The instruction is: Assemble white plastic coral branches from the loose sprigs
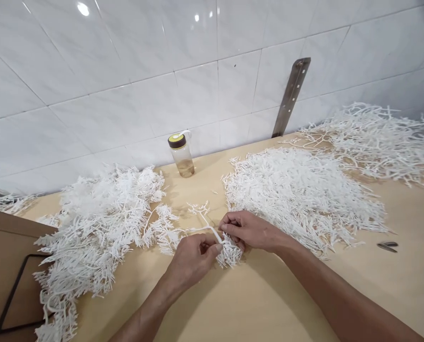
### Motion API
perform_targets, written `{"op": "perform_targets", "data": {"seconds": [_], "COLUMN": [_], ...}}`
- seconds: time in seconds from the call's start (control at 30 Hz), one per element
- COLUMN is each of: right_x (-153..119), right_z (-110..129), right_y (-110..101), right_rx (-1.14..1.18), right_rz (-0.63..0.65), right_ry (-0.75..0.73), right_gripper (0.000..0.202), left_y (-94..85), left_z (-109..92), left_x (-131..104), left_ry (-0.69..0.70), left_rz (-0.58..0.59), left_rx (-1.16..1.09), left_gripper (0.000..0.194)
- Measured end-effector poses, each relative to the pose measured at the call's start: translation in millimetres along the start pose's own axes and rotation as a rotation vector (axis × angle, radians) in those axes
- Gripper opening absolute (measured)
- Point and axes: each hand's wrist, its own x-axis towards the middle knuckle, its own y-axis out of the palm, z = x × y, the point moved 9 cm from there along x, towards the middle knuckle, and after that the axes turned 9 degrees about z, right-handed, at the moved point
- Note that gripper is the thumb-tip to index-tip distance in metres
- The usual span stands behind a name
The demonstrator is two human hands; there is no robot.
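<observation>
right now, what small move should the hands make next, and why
Perhaps nudge the bushy white tuft into line with the near end of the branched white stem, using the right hand: it is right beside both, while the left hand appears to pinch the stem.

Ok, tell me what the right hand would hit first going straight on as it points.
Probably the white branched stem, just left of the right hand, though depth is unclear and they may already touch.
</observation>
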Motion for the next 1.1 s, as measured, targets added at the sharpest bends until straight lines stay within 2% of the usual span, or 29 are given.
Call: {"op": "perform_targets", "data": {"seconds": [0.1,0.17,0.3,0.43,0.5,0.7,0.87,0.97,1.1], "right_x": [0.8,1.0,-0.1,-1.4,-1.6,-3.1,-3.0,-0.8,1.0], "right_z": [2.0,7.0,16.3,13.4,11.8,11.3,12.1,13.0,12.3], "right_y": [1.9,3.0,4.0,-6.6,-8.0,9.3,15.8,13.4,1.2], "right_rx": [0.136,0.212,0.301,0.188,0.128,0.075,0.109,0.179,0.234], "right_rz": [0.043,0.052,0.045,-0.078,-0.090,0.076,0.125,0.096,-0.046], "right_ry": [-0.041,-0.082,-0.133,-0.068,-0.036,-0.023,-0.036,-0.058,-0.087], "right_gripper": [0.029,0.028,0.026,0.026,0.030,0.042,0.040,0.036,0.033], "left_y": [11.2,16.3,10.8,0.3,-4.8,-9.9,-9.3,-9.1,-9.1], "left_z": [2.5,6.3,12.1,9.9,7.7,8.2,15.0,19.1,20.4], "left_x": [2.7,4.1,7.3,5.2,1.8,-3.3,0.3,1.5,0.6], "left_ry": [-0.065,-0.122,-0.116,-0.016,0.026,0.084,0.091,0.078,0.063], "left_rz": [0.089,0.099,-0.019,-0.096,-0.127,-0.172,-0.180,-0.193,-0.209], "left_rx": [-0.215,-0.341,-0.478,-0.568,-0.614,-0.700,-0.737,-0.768,-0.790], "left_gripper": [0.036,0.040,0.041,0.035,0.034,0.032,0.033,0.034,0.033]}}
